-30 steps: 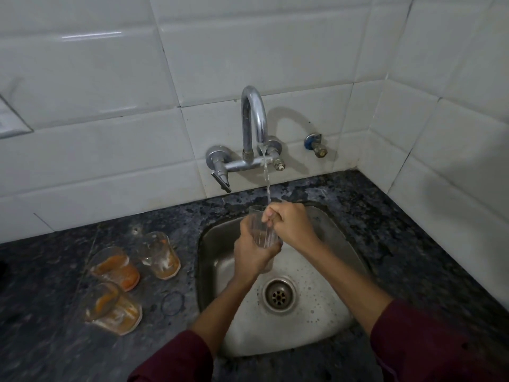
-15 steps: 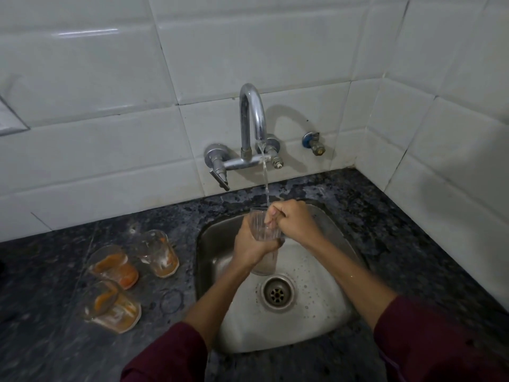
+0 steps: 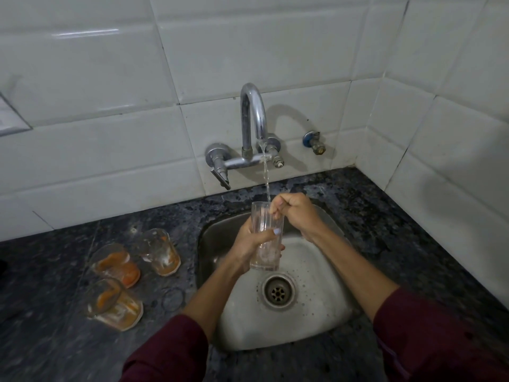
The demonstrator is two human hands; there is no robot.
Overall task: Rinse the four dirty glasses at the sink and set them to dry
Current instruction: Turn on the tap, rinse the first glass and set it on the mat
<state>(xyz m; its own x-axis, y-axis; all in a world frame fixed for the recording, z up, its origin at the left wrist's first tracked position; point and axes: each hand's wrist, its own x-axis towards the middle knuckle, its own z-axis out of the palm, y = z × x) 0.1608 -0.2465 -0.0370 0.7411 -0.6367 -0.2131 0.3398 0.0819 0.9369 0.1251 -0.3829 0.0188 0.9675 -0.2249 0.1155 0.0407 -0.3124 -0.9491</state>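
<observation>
Over the steel sink (image 3: 316, 321), my left hand (image 3: 248, 245) grips a tall clear glass (image 3: 265, 257) upright around its middle. A thin stream of water (image 3: 265, 177) from the chrome tap (image 3: 252, 119) runs into the glass. My right hand (image 3: 296, 213) is curled at the rim, with fingers hooked down inside the glass. Three dirty glasses with orange residue stand on the dark counter left of the sink: one at the back (image 3: 161, 252), one in the middle (image 3: 117, 264) and one nearest me (image 3: 114, 304).
The drain (image 3: 278, 292) lies directly below the held glass. A wet ring mark (image 3: 172, 299) sits on the counter between the dirty glasses and the sink. A small valve (image 3: 312, 142) sticks out of the tiled wall right of the tap. Dark counter (image 3: 399, 230) extends right of the sink.
The glass stays under the stream in my left hand. My right hand's fingers have shifted slightly inside the rim; otherwise only the camera view has moved a little.
</observation>
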